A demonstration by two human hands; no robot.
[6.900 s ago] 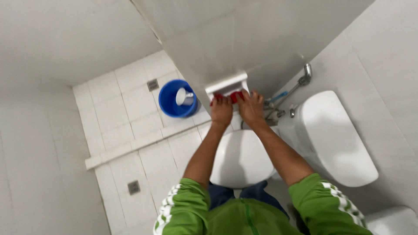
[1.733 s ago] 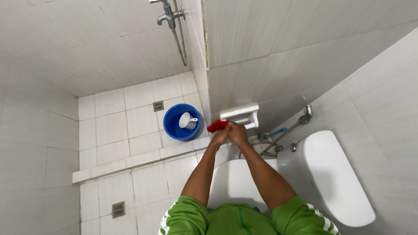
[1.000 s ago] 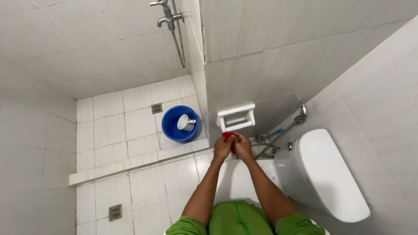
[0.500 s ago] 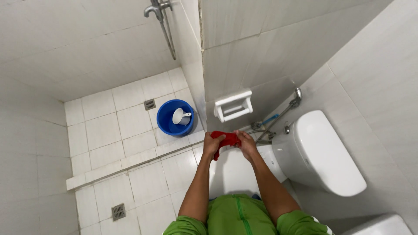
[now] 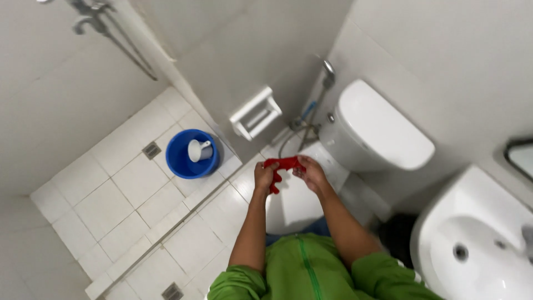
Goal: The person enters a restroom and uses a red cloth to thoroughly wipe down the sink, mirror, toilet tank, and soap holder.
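White tiles cover the floor and the walls of this small bathroom, and we look down on it from above. We hold a red cloth in front of us, above the closed white toilet lid. Our left hand is closed around the left end of the cloth, and a short piece of it hangs down beside this hand. Our right hand grips the right end with the fingers curled over it. The two hands are near to each other, and the cloth makes a short bridge between them. Both arms are bare up to the green sleeves.

On the wall just beyond the hands there is a white paper holder. To the right of it a spray hose hangs beside the white toilet tank. On the left, behind a low tiled step, a blue bucket stands on the shower floor, and a white scoop lies inside it. A small square drain is just beside the bucket. Shower pipes run on the wall at the top left. At the lower right we see a white sink, well apart from the hands.
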